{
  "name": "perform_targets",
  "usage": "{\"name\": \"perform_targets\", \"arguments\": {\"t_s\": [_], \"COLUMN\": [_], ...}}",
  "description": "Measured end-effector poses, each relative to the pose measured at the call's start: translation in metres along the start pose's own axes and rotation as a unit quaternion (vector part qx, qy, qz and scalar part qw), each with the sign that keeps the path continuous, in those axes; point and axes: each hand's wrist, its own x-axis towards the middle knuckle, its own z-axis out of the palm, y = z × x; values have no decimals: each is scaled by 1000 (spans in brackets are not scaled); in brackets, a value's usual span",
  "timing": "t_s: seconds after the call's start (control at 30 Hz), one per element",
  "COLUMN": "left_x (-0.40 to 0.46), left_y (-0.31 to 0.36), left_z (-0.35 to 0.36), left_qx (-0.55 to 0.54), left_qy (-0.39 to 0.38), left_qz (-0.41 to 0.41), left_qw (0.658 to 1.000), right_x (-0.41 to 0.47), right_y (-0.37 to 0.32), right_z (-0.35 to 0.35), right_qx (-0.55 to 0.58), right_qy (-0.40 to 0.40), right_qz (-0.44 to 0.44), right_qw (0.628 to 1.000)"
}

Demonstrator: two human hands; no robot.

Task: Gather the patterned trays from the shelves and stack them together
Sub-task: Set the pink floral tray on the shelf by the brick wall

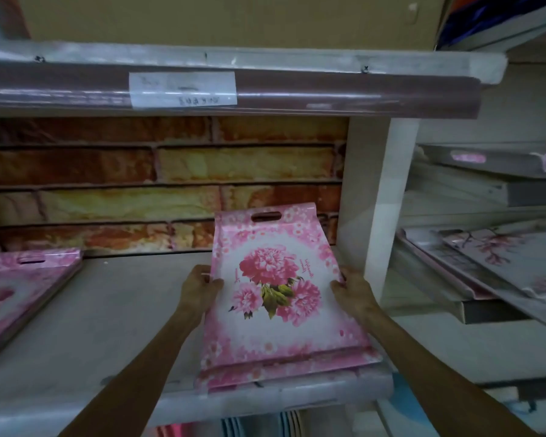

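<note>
On the pale grey shelf [108, 326] backed by brick-patterned paper, a second pile of pink floral trays [19, 288] lies at far left, while my left hand [199, 287] and right hand [352, 290] grip the long sides of the pink peony-printed rectangular tray [275, 298] atop a matching stack at the front edge.

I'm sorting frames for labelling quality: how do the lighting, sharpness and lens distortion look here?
Head view: dim, pinkish light; glare streaks along the upper shelf edge and its label, whose writing is unreadable. The pink flower tray, held by the left hand and right hand, is fairly sharp; the pink trays at left blur. Wide-angle bending bows the shelf lines.
</note>
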Motion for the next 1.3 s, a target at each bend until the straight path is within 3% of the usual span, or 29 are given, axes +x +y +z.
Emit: {"name": "perform_targets", "arguments": {"t_s": [0.43,0.6,0.93,1.1,1.3], "left_x": [17,14,22,17,-34], "left_y": [-17,-23,-27,14,106], "left_z": [13,16,21,29,70], "left_qx": [176,230,289,197,21], "left_qy": [-43,-62,-101,-31,-99], "left_qz": [16,38,60,142,256], "left_qw": [983,971,950,970,961], "right_x": [16,13,5,1,-15], "right_y": [34,46,43,30,18], "right_z": [25,21,6,-37,-111], "right_qx": [-166,-145,-127,-90,-12], "right_qy": [-42,-45,-37,21,90], "right_qz": [59,78,33,-20,-93], "right_qw": [983,985,991,996,992]}}
